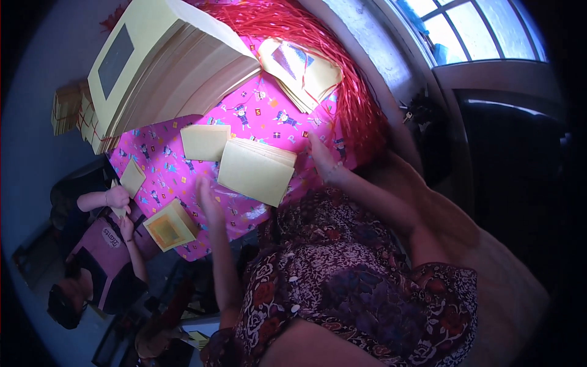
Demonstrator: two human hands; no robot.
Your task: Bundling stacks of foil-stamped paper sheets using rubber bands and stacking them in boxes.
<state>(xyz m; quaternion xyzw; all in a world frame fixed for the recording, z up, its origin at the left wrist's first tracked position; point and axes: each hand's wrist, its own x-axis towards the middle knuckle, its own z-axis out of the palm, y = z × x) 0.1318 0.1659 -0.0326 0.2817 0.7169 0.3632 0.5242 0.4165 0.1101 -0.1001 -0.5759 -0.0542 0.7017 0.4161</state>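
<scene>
A stack of pale yellow papers that look like envelopes (254, 174) lies on the pink patterned tablecloth (232, 211) in front of me, its edges slightly fanned. My left hand (207, 197) is raised to the left of the stack, fingers stretched out, holding nothing. On the stack's right my right hand (321, 158) is also raised, its fingers extended, with a thin bracelet at the wrist. Both hands look apart from the stack. A smaller yellow paper piece (206, 142) lies against the stack's far left corner.
A tall yellow paper pile (177, 73) stands at the far left, by red-tied bundles (92, 125). Red plastic strands (361, 104) cover the far right edge, beside another tied bundle (299, 79). A co-worker (104, 251) at left handles yellow paper near a yellow piece (171, 226).
</scene>
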